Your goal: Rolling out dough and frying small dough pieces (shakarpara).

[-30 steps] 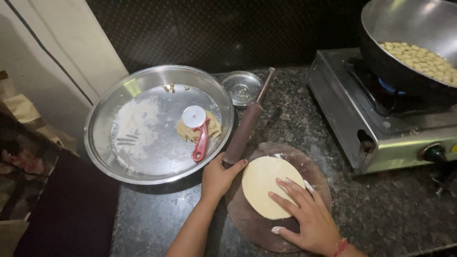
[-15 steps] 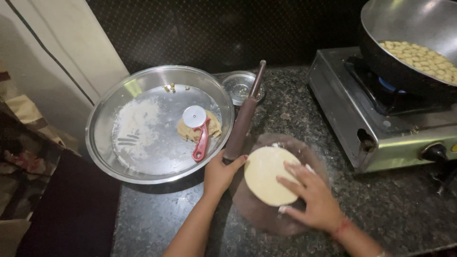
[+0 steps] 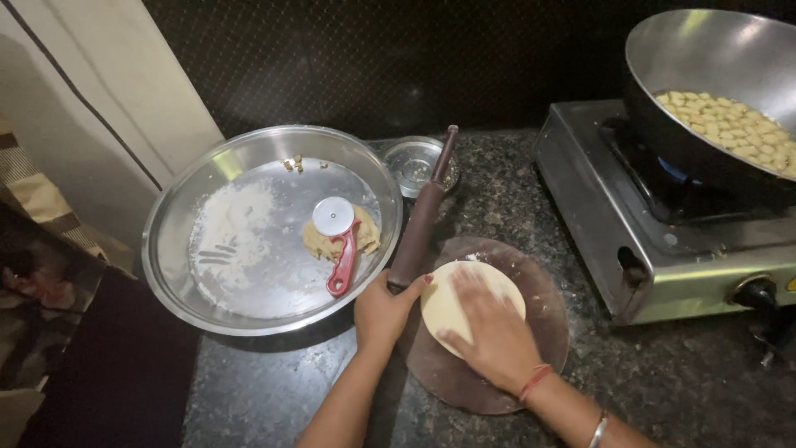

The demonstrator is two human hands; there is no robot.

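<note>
Head view looks down on a dark stone counter (image 3: 680, 390). The right hand (image 3: 493, 336) lies flat and open on a round, pale sheet of dough (image 3: 452, 300), with its fingers spread over it. The dough sits on a round brown rolling board (image 3: 547, 332), a bit toward the board's left side. The left hand (image 3: 383, 309) is just left of the board. It is closed around the near end of a dark brown rolling pin (image 3: 419, 224). The pin lies on the counter along the board's left edge and points away from the person.

Farther left of the board is a big, shiny metal plate (image 3: 186, 224). It has a patch of white flour (image 3: 225, 224) on it, and a lump of tan dough (image 3: 319, 241) with a round cutter wheel on a red handle (image 3: 342, 265) lying across it. A few tiny dough bits (image 3: 292, 164) sit near the plate's far rim. Behind the board, next to the far tip of the pin, is a small metal bowl (image 3: 410, 164). Right of the board is a steel gas stove (image 3: 663, 257). A big dark pan (image 3: 705, 58) rests on it, and the pan holds many small pale pieces (image 3: 734, 124) of food.
</note>
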